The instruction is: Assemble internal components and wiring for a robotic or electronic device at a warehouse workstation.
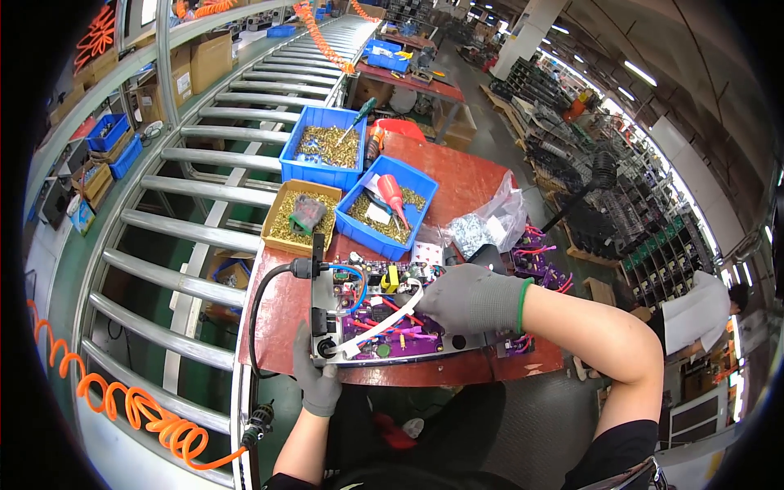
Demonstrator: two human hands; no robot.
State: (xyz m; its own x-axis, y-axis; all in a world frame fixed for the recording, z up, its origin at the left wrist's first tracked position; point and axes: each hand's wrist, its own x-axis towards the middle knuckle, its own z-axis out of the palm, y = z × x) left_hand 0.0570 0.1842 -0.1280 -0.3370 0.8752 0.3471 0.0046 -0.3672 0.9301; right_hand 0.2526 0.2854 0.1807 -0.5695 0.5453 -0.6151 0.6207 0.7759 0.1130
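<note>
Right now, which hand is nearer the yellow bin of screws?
Left. The left hand grips the unit's near-left corner, below the yellow bin; the right hand rests farther right.

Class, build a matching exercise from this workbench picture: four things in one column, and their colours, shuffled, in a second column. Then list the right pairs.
Things:
1. coiled air hose
2. bin nearest the rollers
3. circuit board
4. gloves, on the left hand and the right hand

Colours:
A. purple
B. grey
C. orange
D. blue

Pairs: 1-C, 2-D, 3-A, 4-B
</note>
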